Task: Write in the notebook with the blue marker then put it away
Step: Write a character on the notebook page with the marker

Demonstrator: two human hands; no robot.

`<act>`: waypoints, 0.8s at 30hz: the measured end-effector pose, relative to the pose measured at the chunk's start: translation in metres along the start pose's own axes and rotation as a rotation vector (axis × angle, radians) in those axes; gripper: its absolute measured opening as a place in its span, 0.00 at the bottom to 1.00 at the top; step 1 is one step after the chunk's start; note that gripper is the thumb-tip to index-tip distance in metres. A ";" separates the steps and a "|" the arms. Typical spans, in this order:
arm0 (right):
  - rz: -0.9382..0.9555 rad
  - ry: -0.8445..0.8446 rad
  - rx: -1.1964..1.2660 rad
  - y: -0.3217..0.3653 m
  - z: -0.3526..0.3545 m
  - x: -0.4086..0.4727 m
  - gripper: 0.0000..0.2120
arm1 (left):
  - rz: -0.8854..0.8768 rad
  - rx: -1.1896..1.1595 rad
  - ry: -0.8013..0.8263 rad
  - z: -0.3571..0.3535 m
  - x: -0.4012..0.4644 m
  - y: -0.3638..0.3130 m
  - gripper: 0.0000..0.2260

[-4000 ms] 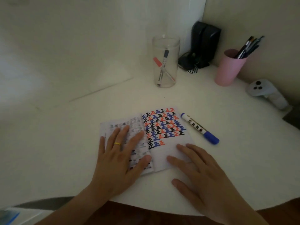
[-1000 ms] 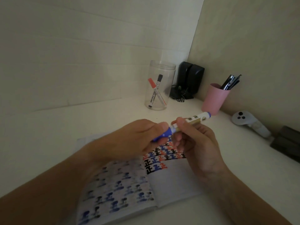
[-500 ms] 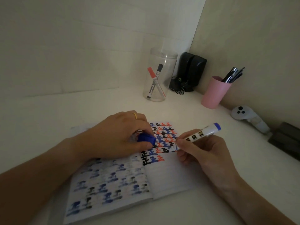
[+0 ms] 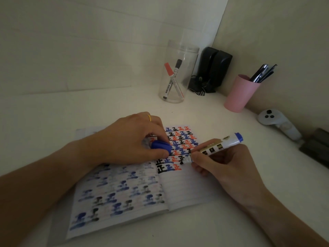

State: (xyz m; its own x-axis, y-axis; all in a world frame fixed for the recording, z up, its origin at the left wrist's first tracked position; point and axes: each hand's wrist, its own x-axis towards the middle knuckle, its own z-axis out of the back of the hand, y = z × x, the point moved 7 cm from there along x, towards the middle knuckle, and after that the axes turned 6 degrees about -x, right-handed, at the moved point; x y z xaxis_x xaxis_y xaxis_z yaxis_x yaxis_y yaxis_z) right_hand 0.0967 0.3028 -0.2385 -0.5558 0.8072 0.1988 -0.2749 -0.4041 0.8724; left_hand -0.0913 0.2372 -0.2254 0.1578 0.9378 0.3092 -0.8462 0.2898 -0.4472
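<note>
An open notebook lies on the white desk, its right page partly filled with rows of black, blue and red marks. My right hand grips the uncapped blue marker, with the tip down on the right page beside the last row of marks. My left hand rests on the notebook's upper left page and pinches the blue cap between thumb and fingers. A yellow ring sits on one finger of that hand.
A clear jar holding a red and a black marker stands behind the notebook. Right of it are black speakers, a pink cup of pens, a white controller and a dark object by the wall.
The marker was uncapped in the air a second ago. Both hands have since come down onto the notebook, and the marker tip now touches the right page.
</note>
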 end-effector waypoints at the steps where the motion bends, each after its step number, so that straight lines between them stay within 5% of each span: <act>1: -0.001 -0.011 -0.007 0.000 0.001 0.000 0.01 | 0.000 -0.001 -0.002 0.000 0.000 0.000 0.13; 24: 0.015 -0.011 0.035 -0.001 0.003 -0.001 0.02 | -0.005 -0.030 -0.004 0.000 0.001 0.001 0.15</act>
State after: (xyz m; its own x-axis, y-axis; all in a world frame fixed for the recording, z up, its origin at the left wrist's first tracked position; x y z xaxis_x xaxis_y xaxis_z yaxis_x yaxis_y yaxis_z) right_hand 0.0996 0.3040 -0.2383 -0.5509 0.8059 0.2169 -0.2391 -0.4014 0.8841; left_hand -0.0919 0.2383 -0.2252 0.1600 0.9356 0.3146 -0.8299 0.3001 -0.4703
